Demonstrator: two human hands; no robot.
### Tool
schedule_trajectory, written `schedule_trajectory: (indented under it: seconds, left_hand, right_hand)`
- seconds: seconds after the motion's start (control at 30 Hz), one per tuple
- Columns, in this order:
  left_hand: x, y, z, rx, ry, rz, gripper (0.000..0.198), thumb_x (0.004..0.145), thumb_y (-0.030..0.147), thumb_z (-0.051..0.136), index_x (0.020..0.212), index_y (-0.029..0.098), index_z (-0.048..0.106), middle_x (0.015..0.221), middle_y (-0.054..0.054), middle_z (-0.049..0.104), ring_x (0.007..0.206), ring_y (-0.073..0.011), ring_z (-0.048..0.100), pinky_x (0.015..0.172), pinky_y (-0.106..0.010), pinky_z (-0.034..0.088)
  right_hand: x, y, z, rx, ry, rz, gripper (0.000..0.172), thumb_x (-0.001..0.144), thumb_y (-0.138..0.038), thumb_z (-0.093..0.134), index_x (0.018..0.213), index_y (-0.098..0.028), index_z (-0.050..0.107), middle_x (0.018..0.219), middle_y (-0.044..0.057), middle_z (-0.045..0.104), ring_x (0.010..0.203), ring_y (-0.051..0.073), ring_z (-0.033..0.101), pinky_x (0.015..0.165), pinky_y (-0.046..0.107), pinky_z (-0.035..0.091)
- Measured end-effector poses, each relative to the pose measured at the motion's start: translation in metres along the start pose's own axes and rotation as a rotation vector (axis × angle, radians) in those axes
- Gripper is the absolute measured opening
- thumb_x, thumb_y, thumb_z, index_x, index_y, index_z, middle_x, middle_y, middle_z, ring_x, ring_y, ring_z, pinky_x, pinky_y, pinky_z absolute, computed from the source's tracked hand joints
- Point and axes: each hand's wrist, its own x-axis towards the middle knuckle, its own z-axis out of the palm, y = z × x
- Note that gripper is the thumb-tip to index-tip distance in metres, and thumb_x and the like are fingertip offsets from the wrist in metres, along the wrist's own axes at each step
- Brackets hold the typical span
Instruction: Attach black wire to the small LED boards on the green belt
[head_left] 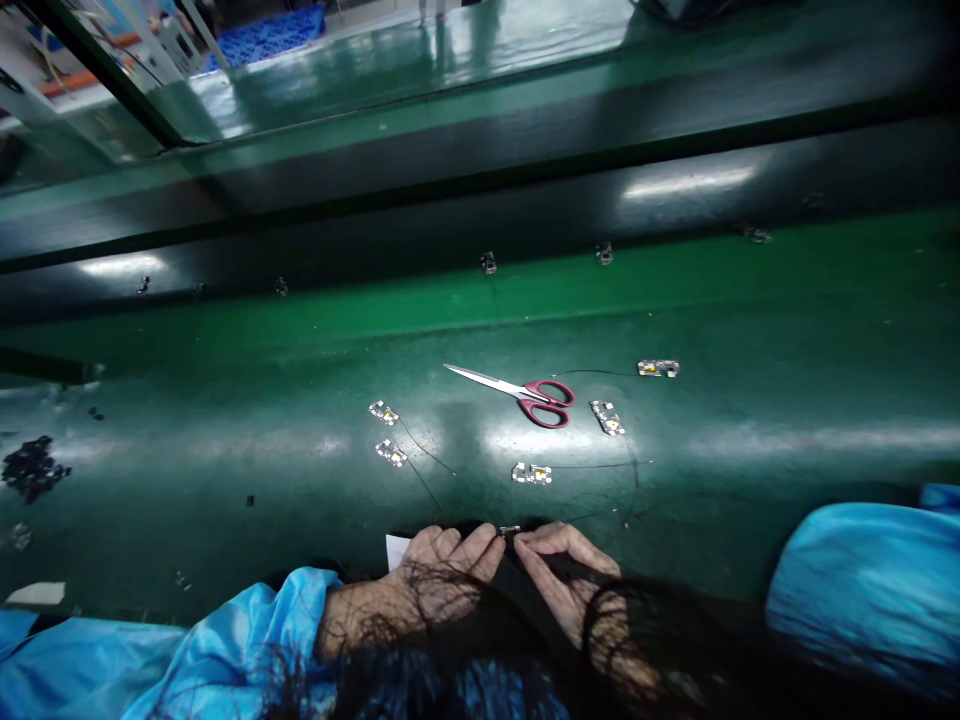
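Note:
A small circuit board (510, 531) sits at the fingertips of my two hands, near the front of the green bench. My left hand (448, 562) is closed, its fingertips on the board's left end. Thumb and forefinger of my right hand (564, 570) pinch close at the right end. Hair hanging into view hides parts of both hands. Just beyond them lies a circuit board with a thin dark wire (532, 474). Two similar boards, one of them the upper left board (384, 412), lie to the left with wires trailing towards my hands.
Scissors with dark red handles (546, 402) lie mid-bench, blades pointing left. More wired boards, a tilted board (607, 418) and a far board (658, 368), are right of them. A heap of small black parts (34, 468) is at far left. Several small parts line the dark belt (390, 255).

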Motion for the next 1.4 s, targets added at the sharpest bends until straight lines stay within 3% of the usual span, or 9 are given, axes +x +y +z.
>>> schedule_trajectory:
  seconds: [0.07, 0.13, 0.43, 0.53, 0.77, 1.1, 1.3, 1.4]
  left_hand:
    - [0.015, 0.014, 0.023, 0.053, 0.058, -0.054, 0.033, 0.099, 0.034, 0.046, 0.123, 0.022, 0.066, 0.124, -0.016, 0.065, 0.074, -0.0186, 0.060, 0.056, -0.034, 0.051]
    - [0.017, 0.020, 0.034, 0.089, 0.104, -0.082, 0.039, 0.097, 0.029, 0.042, 0.126, 0.020, 0.066, 0.128, -0.017, 0.065, 0.069, -0.0198, 0.058, 0.050, -0.039, 0.045]
    - [0.008, 0.018, 0.042, 0.153, 0.070, -0.077, 0.043, 0.087, 0.025, 0.052, 0.127, 0.032, 0.066, 0.134, -0.014, 0.061, 0.069, -0.0220, 0.053, 0.052, -0.043, 0.036]
    - [0.010, 0.019, 0.040, 0.178, 0.079, -0.073, 0.041, 0.088, 0.026, 0.050, 0.125, 0.033, 0.068, 0.137, -0.012, 0.060, 0.070, -0.0220, 0.053, 0.053, -0.043, 0.036]
    - [0.013, 0.017, 0.031, 0.259, 0.220, -0.065, 0.038, 0.088, 0.028, 0.049, 0.117, 0.029, 0.073, 0.139, -0.011, 0.058, 0.069, -0.0196, 0.048, 0.053, -0.039, 0.036]
    - [0.013, 0.023, 0.031, 0.268, 0.185, -0.123, 0.039, 0.087, 0.027, 0.050, 0.120, 0.031, 0.071, 0.136, -0.010, 0.062, 0.072, -0.0214, 0.051, 0.057, -0.041, 0.038]
    - [0.018, 0.022, 0.013, 0.184, 0.196, -0.165, 0.035, 0.097, 0.023, 0.044, 0.121, 0.027, 0.069, 0.122, 0.006, 0.071, 0.070, -0.0157, 0.056, 0.061, -0.033, 0.044]
    - [0.019, 0.021, 0.011, 0.177, 0.211, -0.171, 0.035, 0.098, 0.024, 0.042, 0.120, 0.026, 0.069, 0.121, 0.007, 0.071, 0.073, -0.0158, 0.059, 0.062, -0.033, 0.045]
  right_hand:
    - [0.001, -0.001, 0.000, -0.002, -0.004, 0.001, 0.013, 0.079, -0.025, 0.074, 0.071, -0.024, 0.064, 0.069, -0.003, 0.071, 0.064, 0.013, 0.070, 0.061, 0.020, 0.059]
    - [0.002, -0.003, 0.000, -0.003, -0.006, 0.000, 0.013, 0.079, -0.026, 0.074, 0.070, -0.024, 0.064, 0.068, -0.003, 0.070, 0.063, 0.012, 0.070, 0.060, 0.019, 0.059]
    - [0.006, -0.009, 0.000, -0.007, 0.002, -0.010, 0.014, 0.079, -0.026, 0.074, 0.069, -0.024, 0.064, 0.067, -0.003, 0.071, 0.062, 0.012, 0.070, 0.059, 0.019, 0.058]
    - [0.005, -0.007, 0.000, -0.010, 0.003, -0.012, 0.015, 0.079, -0.025, 0.074, 0.069, -0.024, 0.063, 0.067, -0.003, 0.070, 0.061, 0.012, 0.070, 0.059, 0.018, 0.058]
    - [0.005, -0.008, 0.000, -0.009, 0.001, -0.018, 0.015, 0.079, -0.025, 0.074, 0.069, -0.024, 0.063, 0.066, -0.005, 0.069, 0.060, 0.011, 0.069, 0.060, 0.017, 0.058]
    - [0.004, -0.004, 0.000, -0.014, -0.026, 0.003, 0.014, 0.080, -0.024, 0.073, 0.070, -0.023, 0.063, 0.068, -0.004, 0.069, 0.062, 0.011, 0.068, 0.059, 0.018, 0.057]
    - [0.000, 0.006, -0.001, -0.005, -0.028, -0.010, 0.013, 0.080, -0.024, 0.074, 0.073, -0.025, 0.063, 0.071, -0.004, 0.068, 0.066, 0.013, 0.069, 0.063, 0.021, 0.059]
    - [-0.002, 0.009, -0.001, -0.001, -0.036, -0.021, 0.012, 0.079, -0.023, 0.074, 0.075, -0.026, 0.063, 0.075, -0.003, 0.071, 0.069, 0.014, 0.071, 0.065, 0.023, 0.060]
